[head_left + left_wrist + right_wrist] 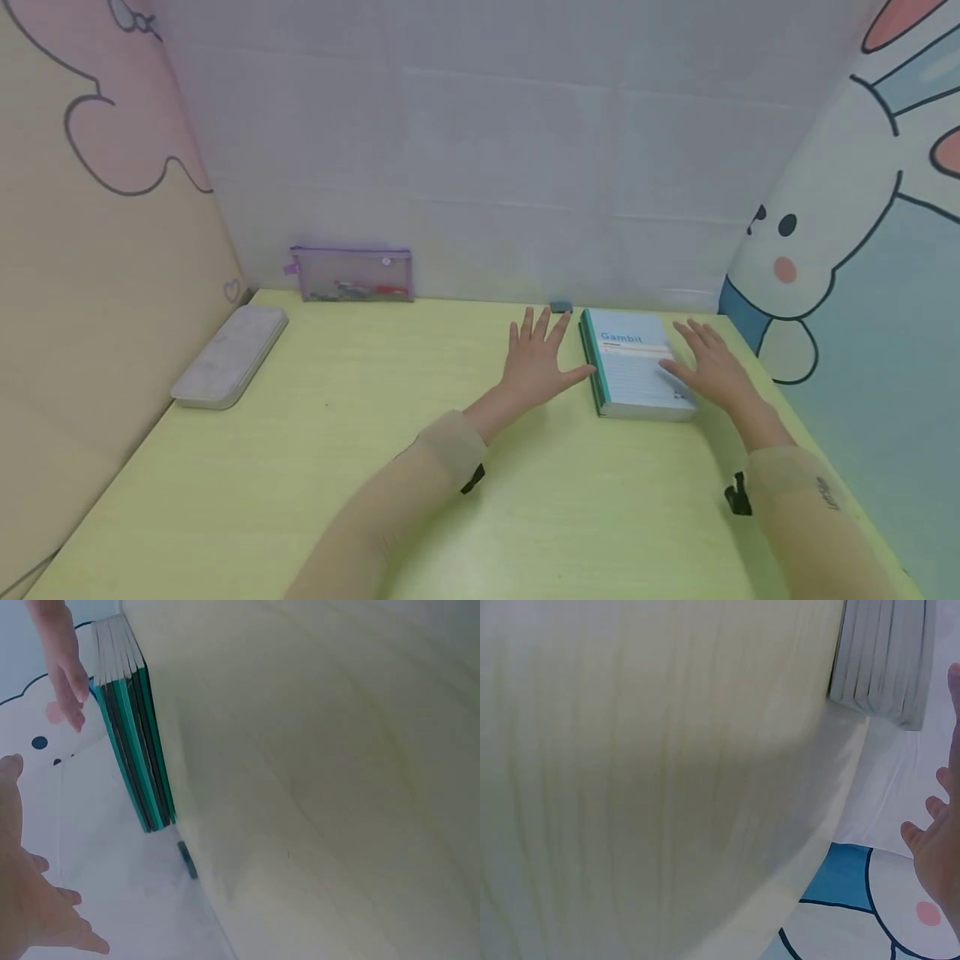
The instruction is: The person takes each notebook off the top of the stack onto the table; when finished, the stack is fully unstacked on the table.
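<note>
A stack of several notebooks [636,371], the top one with a pale blue cover marked "Gambit", lies at the back right of the table. In the left wrist view the stack [133,742] shows green and dark spines; in the right wrist view its white page edges [881,660] show. My left hand [534,367] is on the stack's left side with fingers spread and the thumb toward the spines. To the right, my right hand [712,367] hovers by the stack's right edge, fingers extended, its thumb over the cover. Neither hand grips anything.
A small dark block [561,307] sits at the table's back edge beside the stack. A purple mesh pencil pouch [356,275] with pens leans on the back wall. A pale grey case [232,354] lies at the left. Walls border the yellow table [300,475] on three sides.
</note>
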Motion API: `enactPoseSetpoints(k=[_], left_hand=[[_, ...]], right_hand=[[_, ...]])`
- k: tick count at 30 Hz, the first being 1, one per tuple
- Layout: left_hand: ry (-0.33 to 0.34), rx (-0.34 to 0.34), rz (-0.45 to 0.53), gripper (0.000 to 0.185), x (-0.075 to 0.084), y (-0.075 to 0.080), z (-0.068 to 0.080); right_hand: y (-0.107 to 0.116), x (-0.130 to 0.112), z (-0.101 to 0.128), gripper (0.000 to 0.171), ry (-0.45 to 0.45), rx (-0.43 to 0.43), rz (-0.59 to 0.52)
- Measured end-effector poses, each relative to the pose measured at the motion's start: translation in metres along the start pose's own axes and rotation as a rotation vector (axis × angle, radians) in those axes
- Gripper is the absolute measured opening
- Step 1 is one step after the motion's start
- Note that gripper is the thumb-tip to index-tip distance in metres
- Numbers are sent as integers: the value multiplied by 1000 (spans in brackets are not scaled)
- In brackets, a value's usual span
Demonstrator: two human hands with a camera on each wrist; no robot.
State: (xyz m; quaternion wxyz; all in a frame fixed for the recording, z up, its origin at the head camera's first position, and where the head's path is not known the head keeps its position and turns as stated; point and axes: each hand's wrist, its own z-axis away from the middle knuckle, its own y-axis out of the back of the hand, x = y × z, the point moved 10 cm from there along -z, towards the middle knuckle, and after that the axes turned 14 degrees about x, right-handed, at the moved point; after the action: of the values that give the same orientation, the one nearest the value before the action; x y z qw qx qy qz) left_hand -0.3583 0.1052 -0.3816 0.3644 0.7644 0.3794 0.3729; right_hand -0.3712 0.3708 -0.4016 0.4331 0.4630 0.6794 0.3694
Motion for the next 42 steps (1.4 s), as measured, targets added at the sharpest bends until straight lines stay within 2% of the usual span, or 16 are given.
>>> enactPoseSetpoints(k=[8, 14, 18, 24, 30, 34, 37, 42], left_hand=[[18, -114, 103, 92, 25, -42, -2], [65, -208, 145, 93, 25, -75, -2], [75, -253, 224, 91, 26, -88, -3], [123, -321, 339, 89, 24, -97, -3], [123, -369, 392, 91, 28, -97, 1], [135, -345, 422, 90, 29, -94, 0], [135, -301, 448, 91, 30, -90, -3], [194, -231, 550, 92, 32, -84, -6]], right_hand=[[-34, 20, 1, 95, -128, -156, -58], [-49, 24, 5, 102, -196, -239, -133], [-57, 29, 8, 104, -235, -279, -148], [-61, 33, 9, 105, -261, -300, -143], [-55, 27, 7, 101, -208, -264, -165], [-52, 25, 6, 99, -163, -230, -158], [-51, 24, 5, 100, -145, -211, -142], [-44, 23, 4, 103, -150, -162, -130]])
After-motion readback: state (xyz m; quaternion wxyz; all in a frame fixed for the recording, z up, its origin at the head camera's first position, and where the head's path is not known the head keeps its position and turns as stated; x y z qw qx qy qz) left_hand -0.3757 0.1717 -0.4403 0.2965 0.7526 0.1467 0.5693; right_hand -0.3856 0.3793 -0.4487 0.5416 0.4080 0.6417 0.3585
